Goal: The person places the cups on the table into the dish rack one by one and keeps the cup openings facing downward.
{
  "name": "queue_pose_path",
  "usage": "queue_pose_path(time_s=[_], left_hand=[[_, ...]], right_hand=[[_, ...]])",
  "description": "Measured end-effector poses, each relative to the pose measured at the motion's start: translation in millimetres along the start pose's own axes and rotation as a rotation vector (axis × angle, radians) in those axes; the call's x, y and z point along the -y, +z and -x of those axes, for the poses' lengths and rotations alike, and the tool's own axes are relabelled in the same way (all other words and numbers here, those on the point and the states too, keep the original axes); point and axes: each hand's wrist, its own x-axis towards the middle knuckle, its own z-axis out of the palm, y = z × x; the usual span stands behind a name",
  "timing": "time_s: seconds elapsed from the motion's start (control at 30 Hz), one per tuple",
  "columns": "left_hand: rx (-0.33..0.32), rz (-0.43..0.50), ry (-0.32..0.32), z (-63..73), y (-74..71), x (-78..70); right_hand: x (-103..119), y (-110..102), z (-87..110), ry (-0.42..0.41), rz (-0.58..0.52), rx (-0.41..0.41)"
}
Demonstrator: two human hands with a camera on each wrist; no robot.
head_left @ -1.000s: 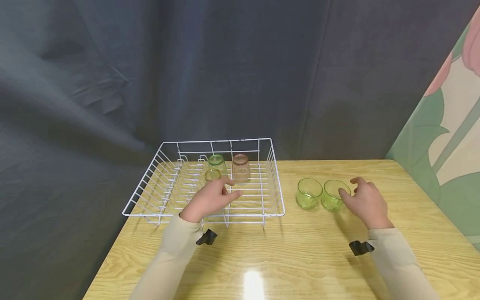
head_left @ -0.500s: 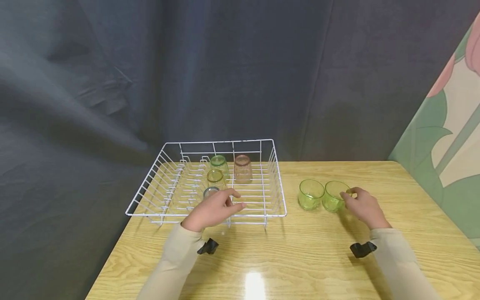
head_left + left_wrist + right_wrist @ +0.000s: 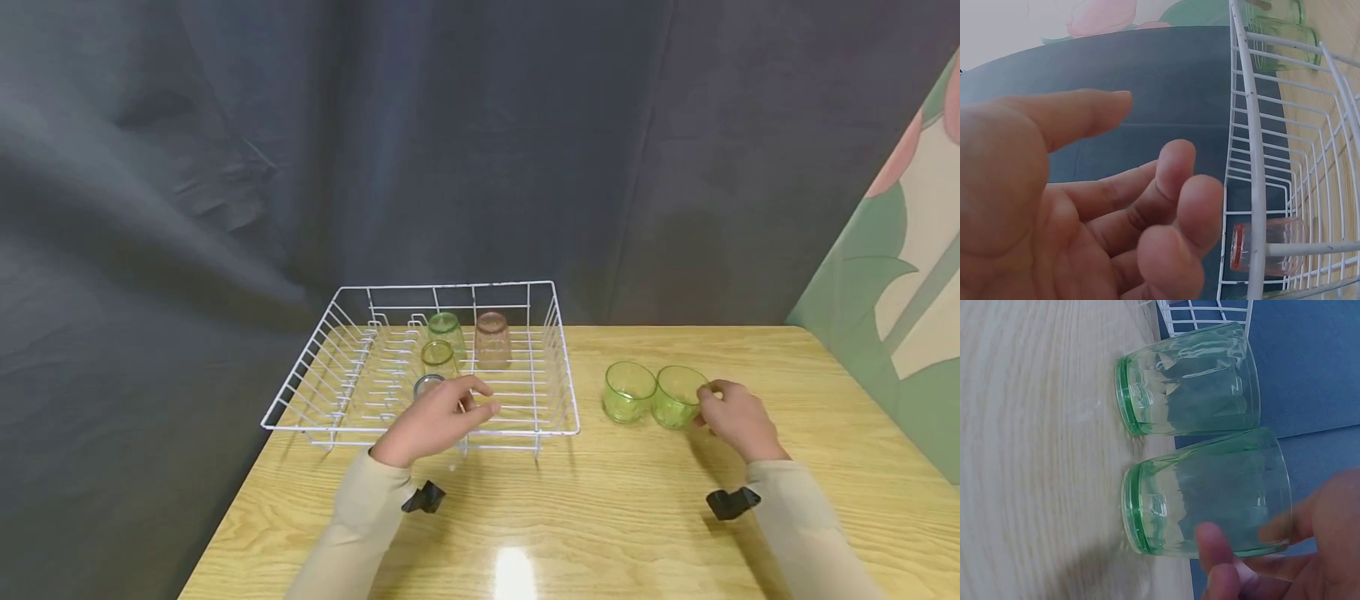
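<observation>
My right hand (image 3: 738, 417) pinches the rim of the right-hand green drinking glass (image 3: 675, 410); in the right wrist view a finger shows through the glass (image 3: 1210, 494) wall. That glass stands upright on the table beside a second green glass (image 3: 627, 407). Over the front of the white wire dish rack (image 3: 517, 432) hovers my left hand (image 3: 438, 417), fingers loosely bent, holding nothing. Inside the rack stand upside-down glasses: a green one (image 3: 446, 331), a pink one (image 3: 492, 342), a yellow one (image 3: 439, 357) and a grey-rimmed one (image 3: 428, 384), partly hidden by the left hand.
The wooden table (image 3: 600, 517) extends in front of the rack and the glasses. A dark curtain (image 3: 487, 167) hangs behind, and a flower-patterned cloth (image 3: 892, 275) is at the right. The rack's wire walls rise around the glasses inside.
My right hand has moved from beside the right green glass onto its rim, and its fingers have closed there. The left hand has dropped slightly, uncovering the yellow and grey-rimmed glasses.
</observation>
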Motion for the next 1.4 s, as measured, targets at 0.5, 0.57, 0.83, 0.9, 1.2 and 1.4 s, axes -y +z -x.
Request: queue_pose_path(time_s=[0.5,0.57,0.83,0.9,1.2,1.4], left_hand=[[0.028,0.076,0.058,-1.9,5.9,-5.1],[0.031,0.084,0.068,-2.2,6.5,-7.1],[0.026,0.09,0.088,-4.4,12.1,-10.1],[0.026,0.09,0.085,-5.2,13.6,-11.3],[0.019,0.089,0.077,-9.5,22.4,-31.1],[0.006,0.161,0.041,-12.1,30.0,-44.3]], right_hand=[[21.5,0.0,8.9,-0.047,-0.017,-0.362],[27.8,-0.5,12.4,-0.059,-0.019,-0.396],[55.9,-2.3,27.6,-0.119,-0.054,-0.433],[64.7,-2.7,32.7,-0.143,-0.075,-0.431],[104.5,-0.1,57.7,-0.285,-0.145,-0.365],[130.4,14.1,72.6,-0.346,-0.184,-0.293]])
